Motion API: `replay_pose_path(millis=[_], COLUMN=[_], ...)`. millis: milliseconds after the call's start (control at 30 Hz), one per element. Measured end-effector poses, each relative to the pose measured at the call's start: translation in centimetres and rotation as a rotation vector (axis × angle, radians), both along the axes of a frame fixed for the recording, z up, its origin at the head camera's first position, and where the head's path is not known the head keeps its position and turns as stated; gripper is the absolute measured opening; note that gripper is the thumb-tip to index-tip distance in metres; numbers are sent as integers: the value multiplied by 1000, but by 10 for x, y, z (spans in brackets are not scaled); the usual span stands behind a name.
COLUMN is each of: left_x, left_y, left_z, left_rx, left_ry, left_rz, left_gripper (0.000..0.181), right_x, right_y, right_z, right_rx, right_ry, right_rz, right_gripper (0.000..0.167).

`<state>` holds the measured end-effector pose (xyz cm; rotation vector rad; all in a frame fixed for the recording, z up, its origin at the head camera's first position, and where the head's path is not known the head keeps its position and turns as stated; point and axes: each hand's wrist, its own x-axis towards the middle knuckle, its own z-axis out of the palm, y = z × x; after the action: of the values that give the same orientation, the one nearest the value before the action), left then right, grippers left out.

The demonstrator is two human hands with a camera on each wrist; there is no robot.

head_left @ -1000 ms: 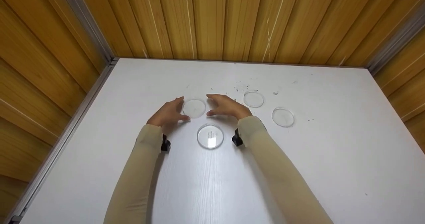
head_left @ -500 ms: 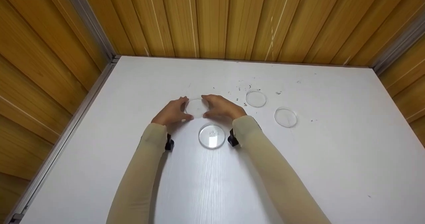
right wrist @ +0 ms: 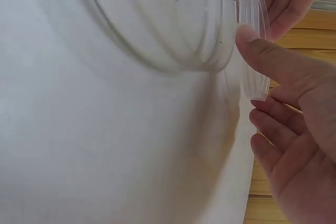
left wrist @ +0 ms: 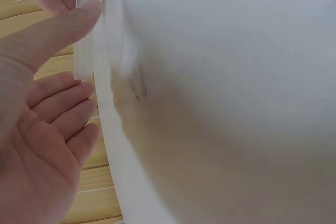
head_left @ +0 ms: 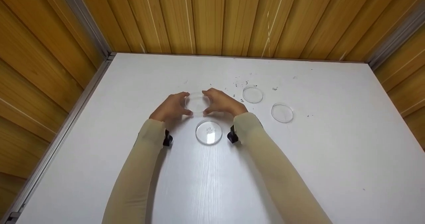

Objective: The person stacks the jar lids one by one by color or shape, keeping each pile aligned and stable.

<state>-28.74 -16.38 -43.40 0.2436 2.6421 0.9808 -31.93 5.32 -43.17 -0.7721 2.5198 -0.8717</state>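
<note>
Both hands hold one clear round dish (head_left: 198, 103) between them, lifted off the table. My left hand (head_left: 171, 106) grips its left edge with thumb and fingertips, and my right hand (head_left: 224, 102) grips the right edge. In the left wrist view the left hand (left wrist: 44, 114) has its thumb on the dish wall (left wrist: 86, 40). The right wrist view has the right hand (right wrist: 299, 108) with its thumb against the dish's side (right wrist: 253, 72). Nearer the body lies another dish (head_left: 209, 133) with small dark print, also large in the right wrist view (right wrist: 152, 19).
Two more clear dishes lie to the right, one farther back (head_left: 252, 94) and one nearer (head_left: 282, 113). Small dark specks (head_left: 246, 83) dot the white table (head_left: 315, 170) around them. Wood-patterned walls (head_left: 212, 21) stand behind and at both sides.
Both hands have closed in from beside the dish onto its edges, and the dish has risen slightly. The other dishes have stayed put on the table; the head view has shifted a little.
</note>
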Motion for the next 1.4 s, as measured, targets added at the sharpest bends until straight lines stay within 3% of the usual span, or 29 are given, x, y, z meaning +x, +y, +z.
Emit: replay_pose_path(millis=[200, 467, 700, 1167, 1400], left_x=[2, 10, 19, 43, 51], left_y=[0, 1, 5, 13, 15], left_z=[9, 13, 12, 12, 10], left_rx=[21, 76, 89, 131, 143], left_ry=[28, 76, 77, 120, 135], left_rz=[-43, -101, -118, -207, -216], left_gripper=[79, 78, 78, 73, 69], right_x=[2, 11, 23, 47, 58], right_y=[6, 18, 26, 43, 47], right_z=[8, 12, 13, 15, 14], right_rx=[-24, -76, -73, -97, -101], right_ry=[24, 39, 43, 52, 69], right_rz=[4, 11, 11, 56, 74], right_gripper=[85, 79, 79, 79, 79])
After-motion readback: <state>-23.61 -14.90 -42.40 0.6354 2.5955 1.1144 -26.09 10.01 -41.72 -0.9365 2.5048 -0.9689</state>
